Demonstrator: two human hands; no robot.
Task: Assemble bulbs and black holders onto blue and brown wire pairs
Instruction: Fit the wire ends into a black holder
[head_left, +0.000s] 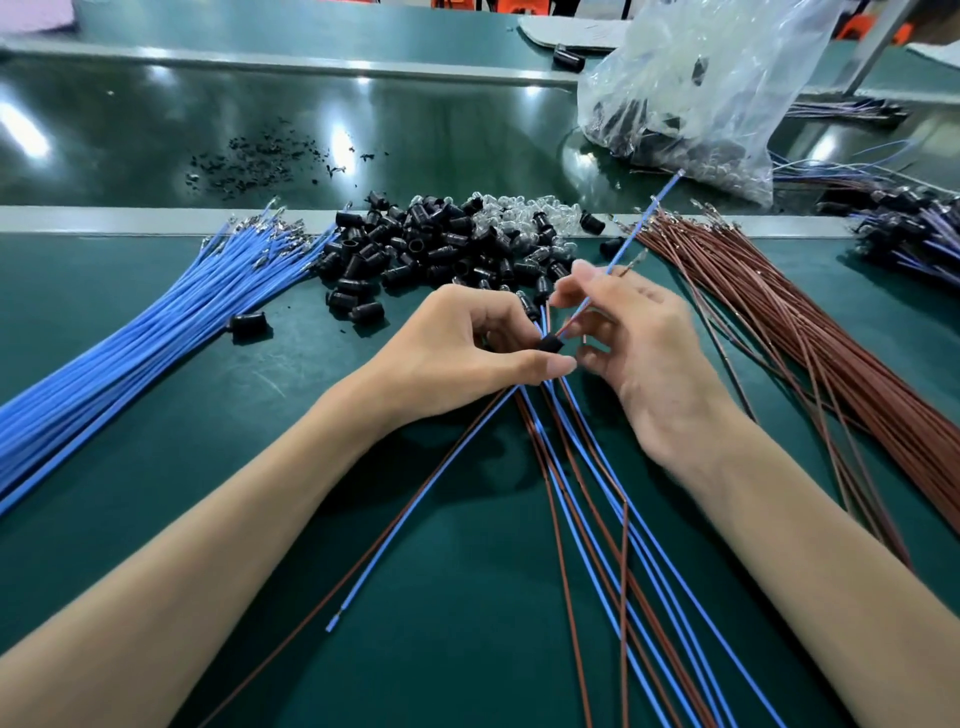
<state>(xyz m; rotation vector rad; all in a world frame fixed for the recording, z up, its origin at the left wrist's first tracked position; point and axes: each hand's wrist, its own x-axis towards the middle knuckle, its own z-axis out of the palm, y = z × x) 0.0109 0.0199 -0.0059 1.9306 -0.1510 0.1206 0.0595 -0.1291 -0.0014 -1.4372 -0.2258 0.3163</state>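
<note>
Holding the black holder (550, 344): left hand (467, 343), thumb and fingers curled, pinching it above the bench (182, 426).
Right hand (639, 358): fingers curled, pinching a blue wire (626, 248) and a thin brown wire (631, 267) that run down to the holder's top.
Wire pairs (597, 493): gathered under the left thumb, fanning toward the near bench edge.
Loose holders (415, 244): piled just beyond the hands.
Bulbs (519, 213): clear, heaped behind and touching that pile.
Blue bundle (156, 332): lying at left.
Brown bundle (805, 332): lying at right.
Plastic bag (701, 93): far right, dark parts inside.
</note>
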